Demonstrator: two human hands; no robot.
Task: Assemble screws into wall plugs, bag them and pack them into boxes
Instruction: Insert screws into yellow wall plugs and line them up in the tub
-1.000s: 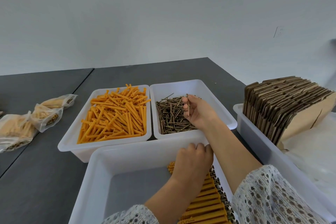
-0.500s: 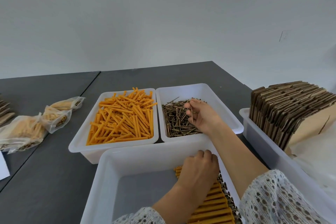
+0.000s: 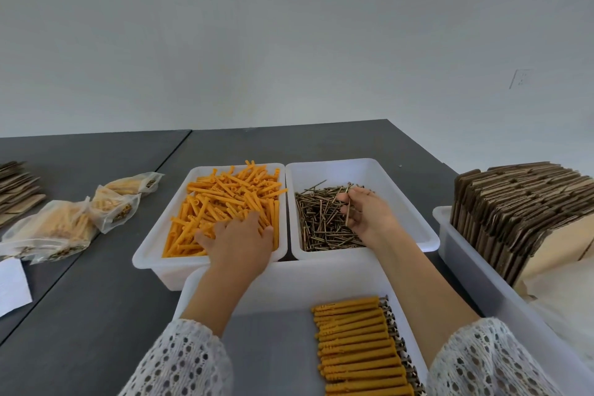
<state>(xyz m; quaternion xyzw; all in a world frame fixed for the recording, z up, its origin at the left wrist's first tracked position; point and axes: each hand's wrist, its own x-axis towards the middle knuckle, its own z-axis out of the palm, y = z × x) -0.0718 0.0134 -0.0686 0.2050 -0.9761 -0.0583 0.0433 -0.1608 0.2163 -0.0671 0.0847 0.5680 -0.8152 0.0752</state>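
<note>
Near tray: lower centre; finished plug-and-screw pairs lie in one neat row, likely for easy counting before bagging.
Left hand: fingers spread flat on the orange wall plugs, apparently feeling for one.
Right hand: pinches a few screws upright over the loose screws, ready to feed.
Supply bins: side by side mid-frame, within both hands' reach.
Right bin: holds flattened cartons on edge.
Counter, left: filled bags.
</note>
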